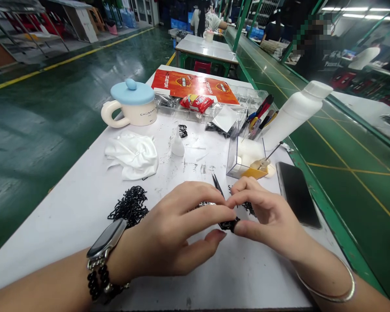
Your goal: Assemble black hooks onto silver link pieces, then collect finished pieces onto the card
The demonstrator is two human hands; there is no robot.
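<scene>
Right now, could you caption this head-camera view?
Left hand and right hand pinch a black chain over a white workbench.

we are on a factory floor, a small-parts assembly workshop by the look of it. a green painted floor (35, 143) runs past us, marked with yellow lines (65, 60). white tables (68, 242) with green edges stand in rows, and people (204, 19) sit working further along. on ours lie small black links (130, 207), a clear divided parts tray (247, 97) and hand tools (260, 117).
</scene>
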